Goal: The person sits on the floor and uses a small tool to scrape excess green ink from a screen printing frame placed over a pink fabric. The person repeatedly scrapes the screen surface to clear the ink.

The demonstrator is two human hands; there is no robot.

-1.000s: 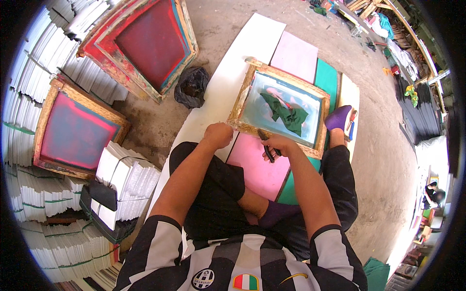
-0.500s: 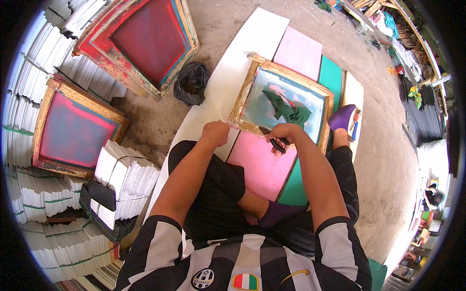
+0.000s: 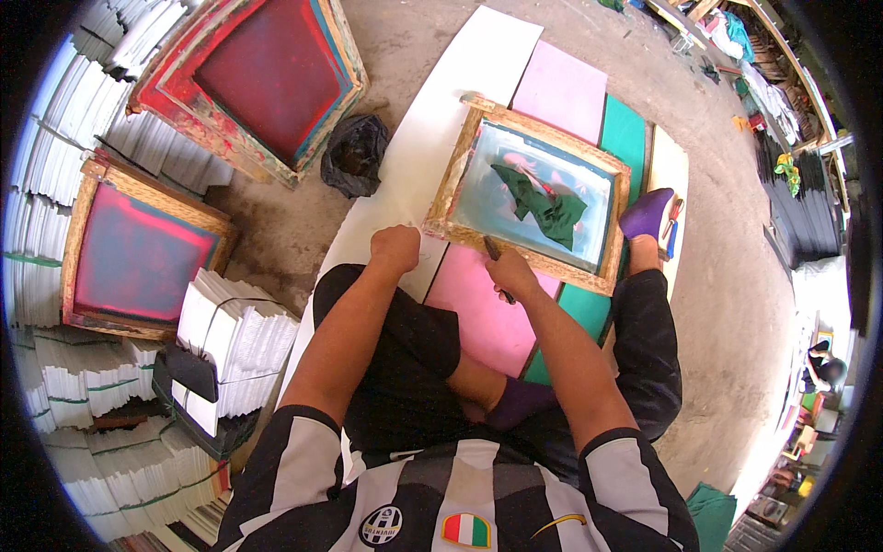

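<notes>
My right hand (image 3: 515,276) is closed around dark-handled pliers (image 3: 492,247), whose tip lies by the near edge of a wooden screen-printing frame (image 3: 520,255). My left hand (image 3: 395,248) is curled into a fist off the frame's near-left corner, above the white board; anything inside it is hidden. A crumpled dark green cloth (image 3: 555,216) rests on the frame's pale, blue-edged mesh (image 3: 487,198). Under the frame run white (image 3: 464,69), pink (image 3: 487,313) and green (image 3: 625,124) boards, where I sit with legs bent.
Red-stained screen frames (image 3: 276,83) lean at the upper left, beside a black plastic bag (image 3: 354,156). Another wooden frame (image 3: 152,244) stands by tied stacks of white sheets (image 3: 239,345). Tools (image 3: 674,225) lie by my purple-socked foot (image 3: 647,213). Far right, a person (image 3: 821,368) is visible.
My right hand has moved slightly left and nearer to me, turning the pliers so the tip points up at the frame's edge. My left fist has shifted slightly left and the view a little.
</notes>
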